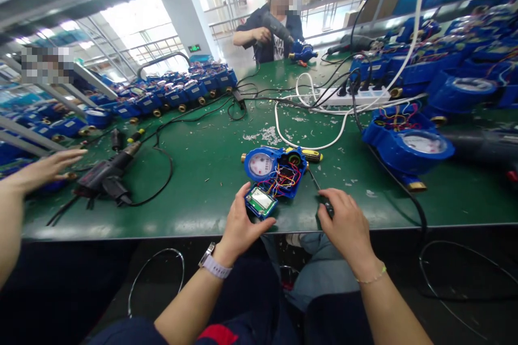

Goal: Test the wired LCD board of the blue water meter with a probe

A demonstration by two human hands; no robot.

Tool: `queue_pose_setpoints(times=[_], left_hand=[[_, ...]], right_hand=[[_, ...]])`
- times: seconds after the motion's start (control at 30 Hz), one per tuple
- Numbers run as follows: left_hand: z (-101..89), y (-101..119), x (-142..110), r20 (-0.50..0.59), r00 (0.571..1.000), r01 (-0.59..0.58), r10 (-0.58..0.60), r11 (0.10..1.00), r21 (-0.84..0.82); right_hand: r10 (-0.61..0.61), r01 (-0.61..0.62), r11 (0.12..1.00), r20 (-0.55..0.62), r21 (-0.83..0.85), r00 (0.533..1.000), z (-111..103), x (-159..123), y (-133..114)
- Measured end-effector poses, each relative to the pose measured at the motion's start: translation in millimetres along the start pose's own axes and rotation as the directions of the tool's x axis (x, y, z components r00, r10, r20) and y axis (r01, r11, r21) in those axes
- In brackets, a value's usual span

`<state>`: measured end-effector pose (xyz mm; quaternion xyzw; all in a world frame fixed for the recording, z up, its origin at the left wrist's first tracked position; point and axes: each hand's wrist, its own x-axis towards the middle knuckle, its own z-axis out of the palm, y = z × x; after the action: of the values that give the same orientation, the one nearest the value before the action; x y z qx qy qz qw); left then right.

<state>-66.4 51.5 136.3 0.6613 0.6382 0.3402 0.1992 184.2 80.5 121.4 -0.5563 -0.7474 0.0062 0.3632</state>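
Note:
An opened blue water meter lies on the green bench in front of me, its round dial at the left and a bundle of coloured wires showing in the housing at the right. My left hand grips a small blue-framed display module between thumb and fingers, at the near side of the meter; wires run from it into the housing. In my right hand is a screwdriver with a dark handle, its thin shaft slanting toward the meter's right side. Behind the housing lies a yellow-and-black tool handle.
A heat gun lies at left, near another person's hand. Rows of blue meters line the left; a larger one stands right. A power strip and cables cross the back. A co-worker holds a heat gun opposite.

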Motion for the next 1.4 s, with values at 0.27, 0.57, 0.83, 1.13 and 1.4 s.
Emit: queue_pose_setpoints(times=[0.27,0.57,0.83,1.13,1.4], left_hand=[[-2.4,0,3,0.062,0.998,0.012,0.003,0.971,-0.238],[-5.7,-1,9,0.148,0.989,0.081,0.004,0.823,-0.562],[-3.1,5,19,0.237,0.965,0.256,-0.111,0.582,-0.772],[-15.5,9,30,0.397,0.911,0.397,-0.109,0.489,-0.777],[-19.5,19,29,0.411,0.899,0.432,-0.153,0.466,-0.772]], right_hand=[[0.243,-0.223,0.936,-0.043,0.273,0.969,-9,-7,7],[0.314,-0.253,0.877,-0.089,0.408,0.945,-13,-14,4],[0.255,-0.187,0.892,-0.115,0.41,0.96,-10,-11,3],[0.23,-0.168,0.905,-0.118,0.391,0.966,-11,-11,3],[0.218,-0.155,0.908,-0.123,0.39,0.968,-11,-11,4]])
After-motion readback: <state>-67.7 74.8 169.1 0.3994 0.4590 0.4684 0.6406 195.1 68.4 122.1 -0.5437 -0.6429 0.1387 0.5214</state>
